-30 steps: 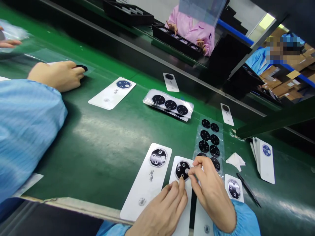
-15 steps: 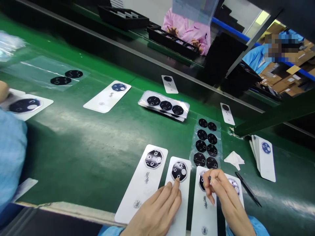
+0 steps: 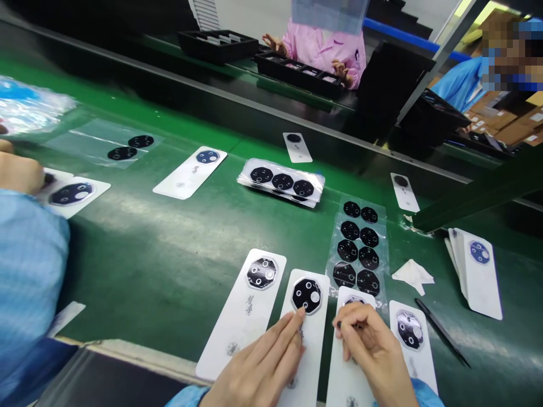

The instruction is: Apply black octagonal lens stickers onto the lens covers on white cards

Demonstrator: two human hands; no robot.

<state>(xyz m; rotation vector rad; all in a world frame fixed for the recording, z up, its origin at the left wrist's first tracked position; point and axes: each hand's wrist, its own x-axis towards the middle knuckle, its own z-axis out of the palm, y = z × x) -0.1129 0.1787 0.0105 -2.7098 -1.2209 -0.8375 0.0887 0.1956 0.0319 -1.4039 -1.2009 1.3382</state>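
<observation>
Several white panels with black octagonal camera patterns lie along the table's front edge. My left hand (image 3: 261, 362) rests palm down on the second panel (image 3: 310, 345), fingers stretched out, a fingertip at the lower edge of its black octagon (image 3: 307, 295). To its left is another white panel (image 3: 241, 322). My right hand (image 3: 369, 345) is over the third panel (image 3: 338, 376), thumb and fingers pinched around a small dark thing (image 3: 339, 325) too small to name. The rightmost panel (image 3: 410, 329) lies beside that hand.
A clear sheet of black octagons (image 3: 358, 249) lies behind the panels, with a white scrap (image 3: 413, 275), black tweezers (image 3: 443, 333) and stacked panels (image 3: 483, 282) to the right. A sticker stack (image 3: 282, 182) is at centre. A neighbour's blue sleeve (image 3: 29, 271) enters at left.
My right hand has shifted slightly left and down, uncovering the rightmost panel. My left hand stays on the second panel. The view has shifted a little, and the neighbour's arm shows more at left.
</observation>
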